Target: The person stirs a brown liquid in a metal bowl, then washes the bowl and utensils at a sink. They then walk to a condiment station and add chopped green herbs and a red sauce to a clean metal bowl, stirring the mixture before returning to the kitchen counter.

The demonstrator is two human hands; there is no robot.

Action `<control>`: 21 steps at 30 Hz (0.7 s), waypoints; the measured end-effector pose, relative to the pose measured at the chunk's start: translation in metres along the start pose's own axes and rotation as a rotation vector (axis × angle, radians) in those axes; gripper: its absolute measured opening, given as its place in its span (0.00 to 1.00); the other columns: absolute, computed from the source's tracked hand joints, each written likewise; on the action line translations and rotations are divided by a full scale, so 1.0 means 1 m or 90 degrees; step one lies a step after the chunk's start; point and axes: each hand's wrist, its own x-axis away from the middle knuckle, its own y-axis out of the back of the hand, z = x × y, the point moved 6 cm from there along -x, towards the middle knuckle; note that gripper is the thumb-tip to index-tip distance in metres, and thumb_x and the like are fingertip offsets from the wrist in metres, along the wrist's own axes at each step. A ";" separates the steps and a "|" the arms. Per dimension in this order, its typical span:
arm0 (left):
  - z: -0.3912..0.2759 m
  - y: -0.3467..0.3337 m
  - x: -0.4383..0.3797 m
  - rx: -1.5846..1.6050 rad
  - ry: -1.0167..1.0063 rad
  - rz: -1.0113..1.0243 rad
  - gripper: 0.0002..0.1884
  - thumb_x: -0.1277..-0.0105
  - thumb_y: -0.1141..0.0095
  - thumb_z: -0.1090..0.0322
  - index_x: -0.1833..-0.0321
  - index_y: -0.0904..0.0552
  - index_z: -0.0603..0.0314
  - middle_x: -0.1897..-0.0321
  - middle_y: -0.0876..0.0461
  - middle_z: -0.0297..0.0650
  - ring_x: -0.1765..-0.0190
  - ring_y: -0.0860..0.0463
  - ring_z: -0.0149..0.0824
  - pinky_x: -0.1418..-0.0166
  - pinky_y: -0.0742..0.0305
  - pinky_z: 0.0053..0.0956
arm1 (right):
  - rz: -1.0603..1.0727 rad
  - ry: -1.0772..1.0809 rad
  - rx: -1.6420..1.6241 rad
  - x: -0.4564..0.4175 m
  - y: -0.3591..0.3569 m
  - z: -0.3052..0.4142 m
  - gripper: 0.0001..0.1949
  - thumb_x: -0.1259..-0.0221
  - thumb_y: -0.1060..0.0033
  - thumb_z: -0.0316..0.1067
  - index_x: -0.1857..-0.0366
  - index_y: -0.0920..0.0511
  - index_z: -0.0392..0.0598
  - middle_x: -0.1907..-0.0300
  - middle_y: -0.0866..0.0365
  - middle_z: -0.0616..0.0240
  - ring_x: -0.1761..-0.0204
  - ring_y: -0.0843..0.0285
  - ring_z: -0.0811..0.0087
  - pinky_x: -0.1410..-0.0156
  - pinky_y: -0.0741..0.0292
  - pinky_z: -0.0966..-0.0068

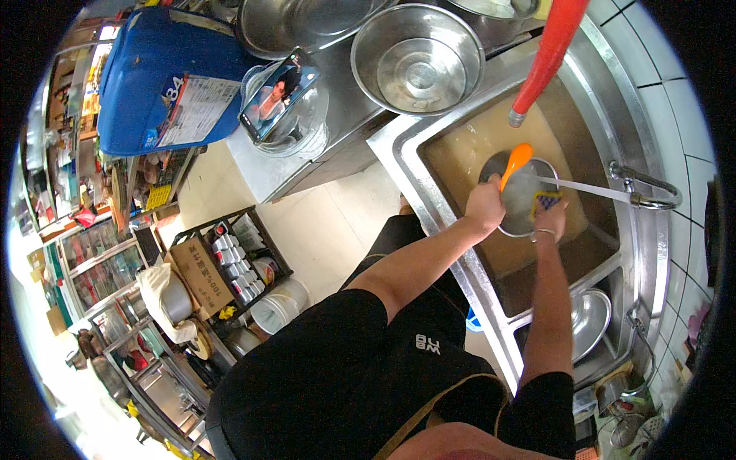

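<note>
My left hand (485, 206) is closed around an orange-handled utensil (518, 156), its handle pointing up and away from me. Whether this hand also grips the pot's rim cannot be told. Below both hands a round metal pot (516, 227) sits in the cloudy water of the sink. A purple scrubbing pad with a yellow edge (547, 201) is in my right hand (552, 217), inside the pot's near right side. From the chrome faucet (655, 200), a stream of water (592, 189) runs into the pot.
A red hose (540, 63) hangs over the steel sink (397, 141). On the counter are a steel basin (422, 63), a phone (279, 95) leaning on clear plastic containers (313, 123), and a blue jug (167, 86). Another basin (589, 322) lies in the second sink. A crate (253, 221) stands on the floor.
</note>
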 end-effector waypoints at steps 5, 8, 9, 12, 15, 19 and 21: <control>-0.038 -0.016 -0.024 -0.058 -0.079 0.197 0.12 0.44 0.44 0.74 0.57 0.20 0.65 0.69 0.16 0.56 0.61 0.15 0.59 0.54 0.21 0.51 | -0.091 0.570 0.353 -0.037 0.049 0.089 0.14 0.36 0.43 0.40 0.51 0.23 0.47 0.53 0.17 0.50 0.51 0.19 0.45 0.50 0.23 0.51; -0.045 -0.020 -0.042 -0.146 -0.118 0.214 0.12 0.45 0.43 0.72 0.57 0.19 0.65 0.68 0.15 0.54 0.61 0.14 0.57 0.56 0.20 0.48 | -0.004 0.552 0.356 -0.005 0.061 0.145 0.12 0.34 0.51 0.38 0.54 0.21 0.48 0.52 0.18 0.50 0.51 0.20 0.44 0.50 0.24 0.50; -0.047 -0.018 -0.043 -0.146 -0.125 0.210 0.12 0.45 0.42 0.72 0.57 0.19 0.64 0.68 0.15 0.54 0.61 0.14 0.57 0.56 0.20 0.48 | 0.005 0.535 0.350 -0.009 0.060 0.143 0.12 0.34 0.51 0.38 0.54 0.21 0.48 0.53 0.17 0.51 0.51 0.20 0.44 0.50 0.24 0.51; -0.052 -0.006 -0.044 -0.145 -0.147 0.206 0.12 0.45 0.42 0.72 0.57 0.19 0.64 0.68 0.15 0.54 0.61 0.14 0.57 0.55 0.20 0.49 | -0.021 0.498 0.297 -0.015 0.057 0.123 0.12 0.35 0.50 0.38 0.53 0.21 0.47 0.55 0.16 0.51 0.52 0.19 0.44 0.50 0.24 0.51; -0.055 0.009 -0.043 -0.102 -0.125 0.176 0.11 0.44 0.43 0.73 0.58 0.19 0.63 0.67 0.15 0.55 0.60 0.14 0.58 0.55 0.21 0.50 | -0.036 0.338 0.152 -0.004 0.060 0.079 0.17 0.37 0.41 0.43 0.50 0.22 0.44 0.53 0.15 0.51 0.50 0.18 0.47 0.48 0.23 0.55; -0.041 0.012 -0.037 -0.066 -0.057 0.095 0.11 0.42 0.46 0.73 0.55 0.20 0.61 0.66 0.15 0.55 0.59 0.14 0.57 0.54 0.21 0.50 | -0.059 -0.029 -0.072 0.020 0.019 -0.010 0.26 0.45 0.28 0.51 0.54 0.20 0.37 0.58 0.13 0.49 0.54 0.14 0.50 0.51 0.21 0.60; -0.027 0.004 -0.032 -0.100 -0.039 0.119 0.12 0.39 0.48 0.72 0.54 0.20 0.60 0.65 0.14 0.54 0.59 0.14 0.57 0.55 0.20 0.51 | -0.037 -0.031 -0.128 0.015 -0.019 -0.060 0.25 0.45 0.28 0.53 0.57 0.18 0.38 0.61 0.12 0.50 0.57 0.13 0.51 0.54 0.20 0.59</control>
